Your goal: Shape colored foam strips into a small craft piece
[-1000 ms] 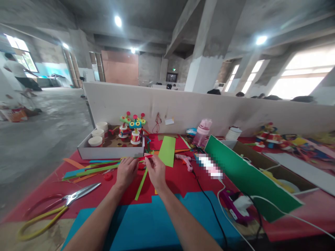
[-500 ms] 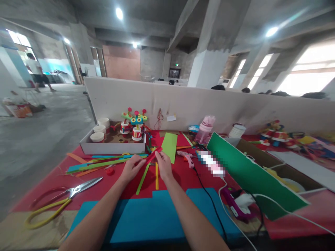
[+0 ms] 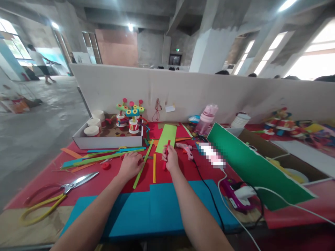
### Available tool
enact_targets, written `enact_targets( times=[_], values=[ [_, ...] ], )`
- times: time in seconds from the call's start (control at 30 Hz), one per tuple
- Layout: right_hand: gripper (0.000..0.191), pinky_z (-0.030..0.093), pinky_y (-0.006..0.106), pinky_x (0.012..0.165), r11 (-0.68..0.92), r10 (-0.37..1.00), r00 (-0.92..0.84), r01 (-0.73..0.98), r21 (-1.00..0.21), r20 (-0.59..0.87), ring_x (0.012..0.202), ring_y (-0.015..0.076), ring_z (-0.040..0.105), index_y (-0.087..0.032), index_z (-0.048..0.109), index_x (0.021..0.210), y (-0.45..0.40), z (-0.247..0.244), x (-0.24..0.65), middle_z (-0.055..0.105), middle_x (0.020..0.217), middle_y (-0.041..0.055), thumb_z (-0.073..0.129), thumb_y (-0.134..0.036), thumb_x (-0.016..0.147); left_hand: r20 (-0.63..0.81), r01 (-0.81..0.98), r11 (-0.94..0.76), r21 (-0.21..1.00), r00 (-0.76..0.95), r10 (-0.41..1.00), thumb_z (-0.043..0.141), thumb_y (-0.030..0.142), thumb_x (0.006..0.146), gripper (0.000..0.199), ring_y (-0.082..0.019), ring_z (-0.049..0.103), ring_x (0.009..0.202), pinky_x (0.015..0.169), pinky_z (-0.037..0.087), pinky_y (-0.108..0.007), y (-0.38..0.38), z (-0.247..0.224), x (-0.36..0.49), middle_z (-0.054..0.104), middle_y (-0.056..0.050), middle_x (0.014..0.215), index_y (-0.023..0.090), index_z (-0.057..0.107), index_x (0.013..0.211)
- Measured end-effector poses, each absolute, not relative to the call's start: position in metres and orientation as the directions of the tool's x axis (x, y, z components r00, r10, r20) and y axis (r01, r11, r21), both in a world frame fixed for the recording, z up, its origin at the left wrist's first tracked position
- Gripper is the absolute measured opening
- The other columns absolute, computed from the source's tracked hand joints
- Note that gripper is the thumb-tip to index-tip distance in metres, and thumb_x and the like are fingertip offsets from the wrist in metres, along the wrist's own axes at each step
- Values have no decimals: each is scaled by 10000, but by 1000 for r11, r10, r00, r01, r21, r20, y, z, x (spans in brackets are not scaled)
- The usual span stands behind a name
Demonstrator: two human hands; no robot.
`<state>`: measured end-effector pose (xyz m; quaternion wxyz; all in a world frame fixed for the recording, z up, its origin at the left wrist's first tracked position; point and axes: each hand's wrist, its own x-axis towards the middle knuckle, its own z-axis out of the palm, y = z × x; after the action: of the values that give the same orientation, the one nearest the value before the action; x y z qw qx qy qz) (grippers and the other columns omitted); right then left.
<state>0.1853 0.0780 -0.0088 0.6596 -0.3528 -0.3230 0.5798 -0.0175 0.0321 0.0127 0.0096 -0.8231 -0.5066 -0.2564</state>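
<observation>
My right hand point(image 3: 171, 158) is closed round a narrow red paper strip point(image 3: 168, 143) held upright above the red tabletop. My left hand point(image 3: 131, 164) is low over the table with its fingers bent and close together, next to a light green paper strip point(image 3: 143, 164). A thin grey object point(image 3: 149, 157) shows just past its fingertips; what the fingers hold, if anything, is hidden. Between the hands lies a yellow strip point(image 3: 154, 168). A light green paper sheet point(image 3: 166, 134) is behind my right hand, and a pink glue gun point(image 3: 185, 150) lies to its right.
Large scissors point(image 3: 69, 186) and several paper strips point(image 3: 86, 161) lie left. A shallow box point(image 3: 110, 142) holds cups and paper-cup figures point(image 3: 133, 125). Blue sheets point(image 3: 128, 212) cover the front. At right are a purple power strip point(image 3: 237, 197), cables and a green panel point(image 3: 251, 167).
My hands have parted. The red strip, held between both before, is now upright in my right hand alone. My left hand has come down beside the green strip. The view has tilted down slightly.
</observation>
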Motion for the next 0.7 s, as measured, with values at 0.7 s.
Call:
enact_targets(
  times=[0.7],
  values=[
    [283, 343, 181, 503, 88, 927, -349, -158, -984, 139, 582, 87, 506, -175, 726, 864, 48, 19, 169, 653, 726, -17, 747, -386, 678, 357, 164, -356, 920, 28, 934, 599, 374, 822, 225, -138, 580, 622, 596, 470, -250, 31, 16, 1, 633, -13, 661, 169, 621, 733]
  ],
)
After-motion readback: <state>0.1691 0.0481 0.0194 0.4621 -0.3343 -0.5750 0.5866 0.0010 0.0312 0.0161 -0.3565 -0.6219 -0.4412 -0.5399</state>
